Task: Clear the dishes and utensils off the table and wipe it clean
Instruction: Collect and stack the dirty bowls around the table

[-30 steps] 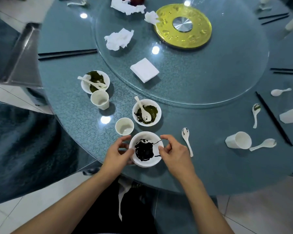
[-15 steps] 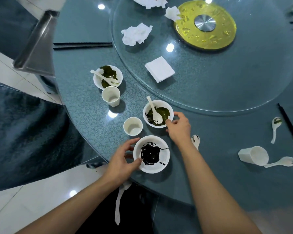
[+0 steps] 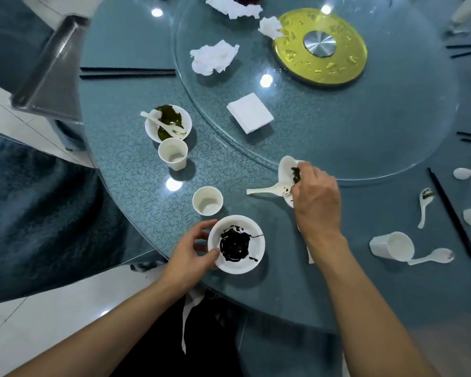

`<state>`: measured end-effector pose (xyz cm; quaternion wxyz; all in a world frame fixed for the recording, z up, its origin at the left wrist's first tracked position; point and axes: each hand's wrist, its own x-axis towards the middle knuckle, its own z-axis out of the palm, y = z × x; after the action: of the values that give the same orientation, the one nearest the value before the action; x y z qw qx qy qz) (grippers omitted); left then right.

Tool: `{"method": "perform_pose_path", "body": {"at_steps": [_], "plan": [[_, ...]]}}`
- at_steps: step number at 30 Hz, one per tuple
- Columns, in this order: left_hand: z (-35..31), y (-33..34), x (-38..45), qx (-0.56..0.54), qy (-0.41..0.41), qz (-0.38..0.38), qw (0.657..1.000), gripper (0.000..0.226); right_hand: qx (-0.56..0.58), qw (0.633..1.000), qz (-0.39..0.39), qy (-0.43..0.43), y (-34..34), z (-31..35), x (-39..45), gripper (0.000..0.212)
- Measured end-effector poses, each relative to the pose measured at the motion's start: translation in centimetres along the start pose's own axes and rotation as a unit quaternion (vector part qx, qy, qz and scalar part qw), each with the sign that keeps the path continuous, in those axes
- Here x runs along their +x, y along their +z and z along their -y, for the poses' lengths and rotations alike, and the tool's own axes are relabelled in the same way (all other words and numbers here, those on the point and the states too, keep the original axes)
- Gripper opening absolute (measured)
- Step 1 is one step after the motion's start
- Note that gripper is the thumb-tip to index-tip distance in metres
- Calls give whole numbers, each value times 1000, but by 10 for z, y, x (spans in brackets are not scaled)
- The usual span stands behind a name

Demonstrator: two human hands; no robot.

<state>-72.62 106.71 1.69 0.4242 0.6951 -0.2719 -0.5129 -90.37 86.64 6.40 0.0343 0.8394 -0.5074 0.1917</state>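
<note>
My left hand point(image 3: 191, 248) holds the rim of a white bowl point(image 3: 237, 244) with black residue, standing near the table's front edge. My right hand point(image 3: 314, 198) grips a second white bowl point(image 3: 284, 172) and has it lifted and tipped on its side. A white spoon point(image 3: 267, 190) sticks out of that bowl to the left. A third bowl point(image 3: 168, 123) with green leftovers and a spoon stands further left. Two empty white cups, one at centre point(image 3: 207, 200) and one behind it point(image 3: 173, 154), stand between the bowls.
To the right lie a fallen cup point(image 3: 391, 245), three spoons, one of them point(image 3: 433, 256) by the cup, and black chopsticks point(image 3: 453, 216). The glass turntable point(image 3: 365, 126) carries crumpled napkins point(image 3: 214, 57), a folded napkin point(image 3: 250, 112) and a gold disc point(image 3: 320, 46). More chopsticks point(image 3: 127, 72) lie far left beside a metal tray point(image 3: 46, 74).
My right hand left the black-residue bowl, reached the bowl with the spoon behind it, then lifted and tipped it. My left hand stayed on the front bowl.
</note>
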Motion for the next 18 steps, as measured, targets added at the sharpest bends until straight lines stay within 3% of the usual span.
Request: {"method": "perform_pose_path", "body": {"at_steps": [6, 8, 11, 15, 18], "plan": [[-1, 3, -1, -37, -15, -5, 999, 50, 34, 998, -32, 32, -22, -2, -10, 33], [-2, 4, 0, -55, -28, -10, 998, 48, 105, 983, -42, 145, -31, -5, -16, 29], [-3, 6, 1, -76, -49, -21, 996, 40, 279, 906, -51, 315, -41, -2, -31, 21], [-3, 5, 1, -87, -67, -23, 994, 33, 463, 809, 50, 359, -29, 17, -66, 20], [-6, 4, -1, -101, -69, -17, 992, 31, 465, 811, 152, 321, -18, 32, -95, 27]]}}
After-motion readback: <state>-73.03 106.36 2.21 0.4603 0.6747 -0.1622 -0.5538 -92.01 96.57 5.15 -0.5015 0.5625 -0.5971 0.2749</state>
